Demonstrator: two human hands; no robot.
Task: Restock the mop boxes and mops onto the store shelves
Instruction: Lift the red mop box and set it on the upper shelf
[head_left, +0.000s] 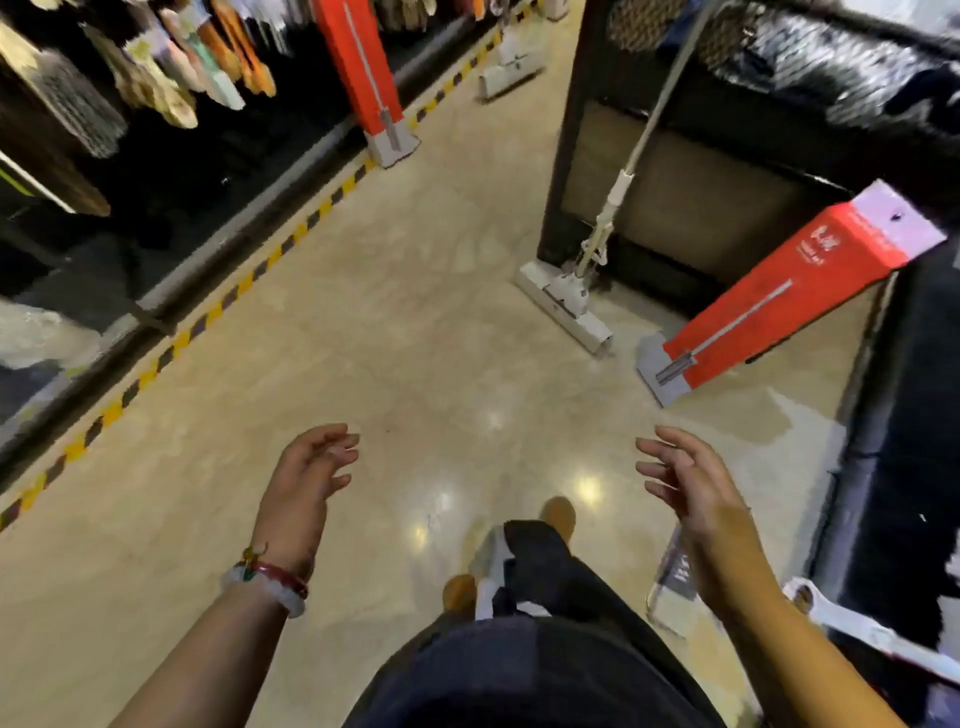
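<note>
Both hands, left hand (306, 470) and right hand (691, 483), hover over the floor (395, 322), each grip released and empty. Far right, a red mop box (789, 291) leans on the shelving (675, 171) (a white mop (571, 296) stands just left).

Glossy beige floor (395, 322) mirrors ceiling lights; a yellow-black striped strip (218, 306) edges dark shelving (156, 197).
</note>
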